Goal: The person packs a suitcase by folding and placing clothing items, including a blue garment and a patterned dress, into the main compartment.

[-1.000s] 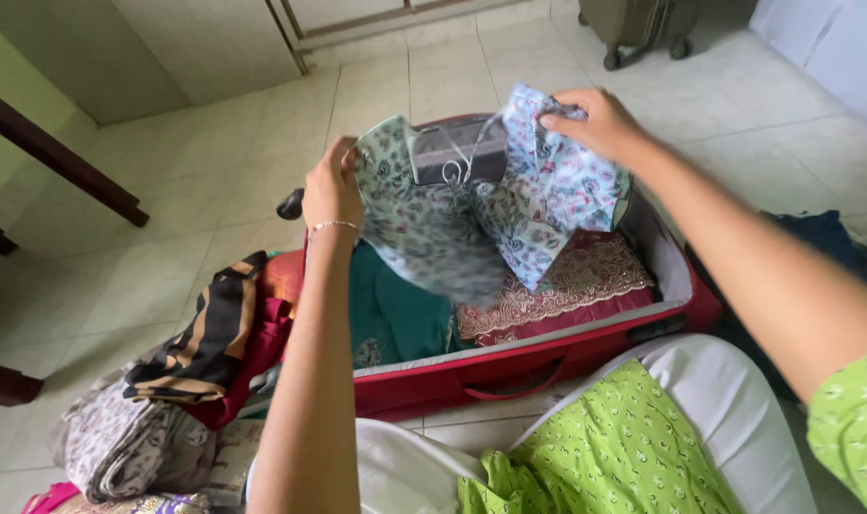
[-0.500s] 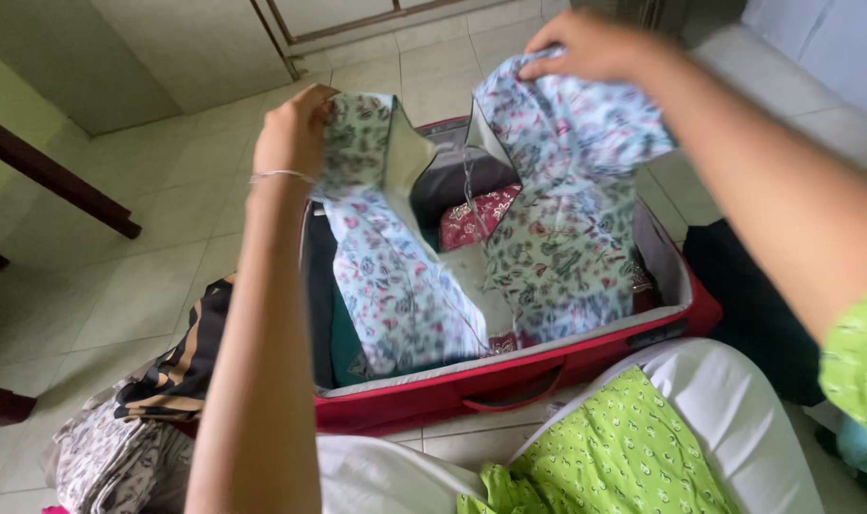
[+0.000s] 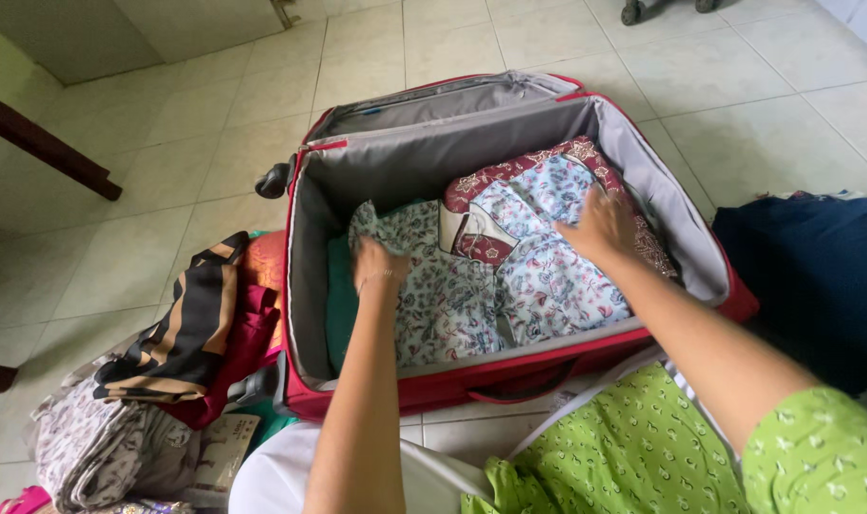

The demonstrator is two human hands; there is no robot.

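A red suitcase (image 3: 509,376) with a grey lining lies open on the tiled floor. Inside it a light blue floral garment (image 3: 538,286) is spread flat over a maroon embroidered cloth (image 3: 509,171) and a teal cloth (image 3: 338,305). My left hand (image 3: 376,259) rests on the garment's left part, fingers curled against the fabric. My right hand (image 3: 600,226) lies palm down on its right part, fingers spread. Neither hand lifts the garment.
A pile of folded clothes, black-and-tan striped (image 3: 181,333), magenta (image 3: 248,338) and grey patterned (image 3: 109,447), sits left of the suitcase. A dark blue cloth (image 3: 814,276) lies to the right. A dark wooden furniture leg (image 3: 43,143) crosses the upper left.
The floral garment, held up in the air by both hands before, now lies flat in the suitcase. Both hands have come down onto it.
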